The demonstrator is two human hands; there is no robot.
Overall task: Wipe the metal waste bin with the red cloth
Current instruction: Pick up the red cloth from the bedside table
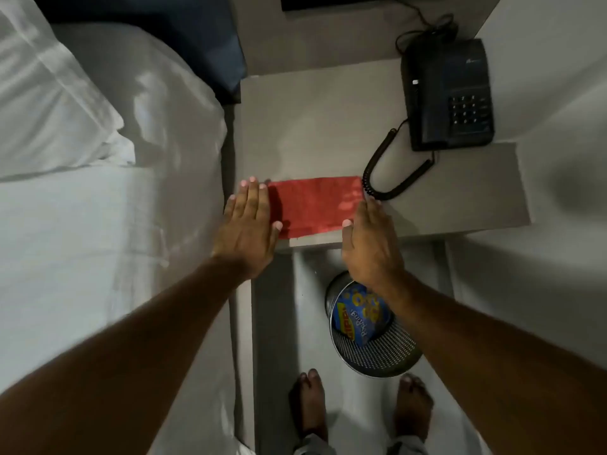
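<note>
1. Two bare hands lay flat, fingers extended, at either end of the folded red cloth (317,206): left hand (248,229) on its left edge, right hand (369,244) at its right edge. Neither gripped anything.
2. Cloth rested on the front edge of the grey bedside shelf (312,126), just beside the coiled cord (387,172) of a black desk telephone (448,93).
3. Perforated metal waste bin (371,336) stood on the floor below the shelf, near the person's bare feet (310,405).
4. Bin held a blue snack packet (359,315); yellow-on-red lettering was upside down, illegible.
5. White bedding (82,192) lay left.
</note>
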